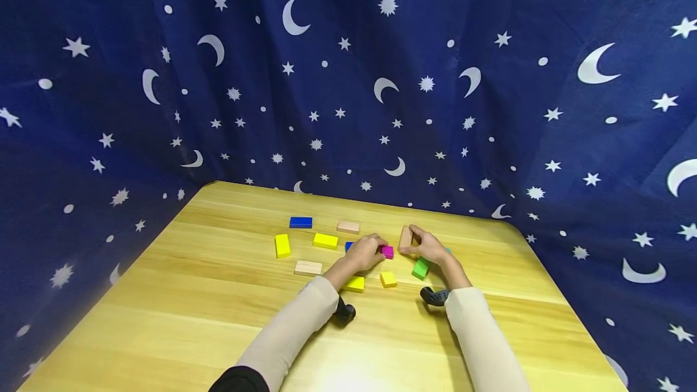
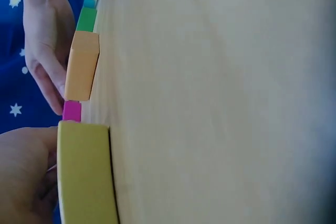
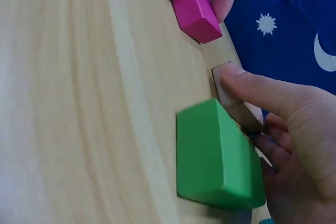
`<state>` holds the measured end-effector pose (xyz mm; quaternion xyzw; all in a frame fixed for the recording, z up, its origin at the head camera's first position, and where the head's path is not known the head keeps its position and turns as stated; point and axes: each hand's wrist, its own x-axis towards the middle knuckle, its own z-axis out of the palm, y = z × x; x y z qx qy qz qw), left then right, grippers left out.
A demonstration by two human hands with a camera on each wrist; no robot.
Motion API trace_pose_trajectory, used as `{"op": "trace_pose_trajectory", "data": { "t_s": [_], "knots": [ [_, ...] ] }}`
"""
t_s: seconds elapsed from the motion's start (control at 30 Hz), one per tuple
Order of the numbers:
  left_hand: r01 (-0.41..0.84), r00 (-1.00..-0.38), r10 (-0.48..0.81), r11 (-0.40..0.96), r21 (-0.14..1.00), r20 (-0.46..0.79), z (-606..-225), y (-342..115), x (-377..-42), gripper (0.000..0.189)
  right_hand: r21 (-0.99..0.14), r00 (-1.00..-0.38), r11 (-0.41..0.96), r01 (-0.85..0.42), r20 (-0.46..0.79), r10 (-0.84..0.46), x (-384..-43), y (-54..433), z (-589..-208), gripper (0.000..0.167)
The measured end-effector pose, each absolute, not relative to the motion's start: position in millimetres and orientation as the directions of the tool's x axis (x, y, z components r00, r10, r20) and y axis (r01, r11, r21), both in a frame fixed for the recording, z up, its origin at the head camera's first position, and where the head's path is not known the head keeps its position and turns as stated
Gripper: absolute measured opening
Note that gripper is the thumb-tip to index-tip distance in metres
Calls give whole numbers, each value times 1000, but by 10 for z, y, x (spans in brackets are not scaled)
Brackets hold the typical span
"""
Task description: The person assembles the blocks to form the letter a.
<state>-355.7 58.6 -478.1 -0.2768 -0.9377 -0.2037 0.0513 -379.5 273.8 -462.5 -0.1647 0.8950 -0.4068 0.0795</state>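
Note:
On the tabletop my left hand (image 1: 366, 253) pinches a small magenta block (image 1: 388, 252) between thumb and fingers. In the right wrist view the thumb and a finger lie on opposite sides of that magenta block (image 3: 196, 13). Just to its right, my right hand (image 1: 430, 248) grips a plain wooden block (image 1: 405, 239), thumb on the near end and fingers at the far end. A green block (image 3: 218, 156) lies close beside the right hand, with a teal block (image 1: 449, 250) mostly hidden behind that hand. Partly covered by the left hand is a blue block (image 1: 348, 246).
Nearer than the magenta block lie a small yellow block (image 1: 388, 279) and a longer yellow block (image 1: 354, 284). Further left are another blue block (image 1: 301, 222), two more yellow ones and a pale wooden block (image 1: 308, 268). A starry blue curtain (image 1: 348, 77) hangs behind the table (image 1: 190, 295).

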Motion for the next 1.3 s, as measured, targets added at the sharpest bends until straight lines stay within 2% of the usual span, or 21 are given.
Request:
{"op": "trace_pose_trajectory", "data": {
  "t_s": [0.23,0.67,0.97,1.1,1.3],
  "knots": [
    [588,-809,534,735,337,246,-4714,518,-3466,32,-751,-923,610,-253,-1,-384,-3789,2645,-4622,84],
    [611,-791,554,735,293,260,-4742,474,-3318,32,-807,-845,508,-302,-20,-534,-3742,2489,-4556,81],
    [601,-795,516,742,298,317,-4802,417,-3287,34,-692,-867,598,-404,82,-492,-3655,2486,-4569,50],
    [606,-788,506,738,296,351,-4808,431,-3298,31,-652,-870,633,-418,86,-486,-3631,2480,-4593,47],
    [560,-818,455,772,302,352,-4810,469,-3297,29,-636,-876,651,-414,84,-475,-3603,2439,-4601,47]
  ]
}}
